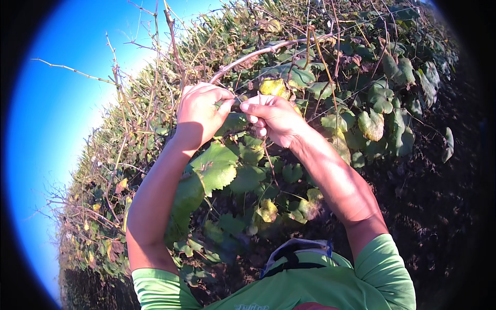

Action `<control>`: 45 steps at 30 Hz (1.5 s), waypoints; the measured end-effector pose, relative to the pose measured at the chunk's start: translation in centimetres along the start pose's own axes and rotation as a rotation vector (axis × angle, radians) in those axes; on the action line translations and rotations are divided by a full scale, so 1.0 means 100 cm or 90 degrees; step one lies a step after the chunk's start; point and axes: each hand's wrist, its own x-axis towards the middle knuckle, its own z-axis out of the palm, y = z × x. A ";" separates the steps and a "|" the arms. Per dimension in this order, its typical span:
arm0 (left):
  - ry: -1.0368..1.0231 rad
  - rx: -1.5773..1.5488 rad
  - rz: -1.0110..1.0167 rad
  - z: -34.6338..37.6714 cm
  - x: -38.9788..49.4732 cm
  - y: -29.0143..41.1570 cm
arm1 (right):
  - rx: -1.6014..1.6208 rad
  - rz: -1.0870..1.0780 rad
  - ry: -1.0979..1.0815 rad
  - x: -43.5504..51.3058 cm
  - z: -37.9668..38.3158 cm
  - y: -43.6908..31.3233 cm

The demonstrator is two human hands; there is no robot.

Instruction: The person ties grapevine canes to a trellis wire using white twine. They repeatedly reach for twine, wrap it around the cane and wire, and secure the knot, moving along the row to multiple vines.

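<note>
My left hand [203, 112] and my right hand [275, 118] meet over a trellised grapevine, fingertips a short gap apart. Each pinches a thin strand [237, 99] between thumb and forefinger; the frame does not settle whether it is a tie or a tendril. A bare woody vine cane [271, 49] arches away from behind my left hand toward the upper right. Just above my right hand is a yellowed grape leaf [273, 87]. Below both hands hangs a broad green grape leaf [217, 166].
Several dry upright shoots [174, 42] rise at the left. A thin trellis wire [356, 24] crosses the foliage at the upper right. Dark shaded soil [418, 217] lies at the right. A pouch [296, 246] sits at my waist, against the green shirt [310, 286].
</note>
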 end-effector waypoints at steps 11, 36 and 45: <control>-0.072 0.190 -0.104 0.009 0.016 0.003 | -0.242 -0.233 0.035 -0.022 0.017 -0.004; -0.096 -0.750 -0.830 0.012 -0.296 0.273 | -0.763 -0.077 -0.100 -0.285 -0.026 0.169; 0.130 -1.053 -1.249 -0.026 -0.457 0.352 | -0.484 0.377 -0.035 -0.380 0.052 0.281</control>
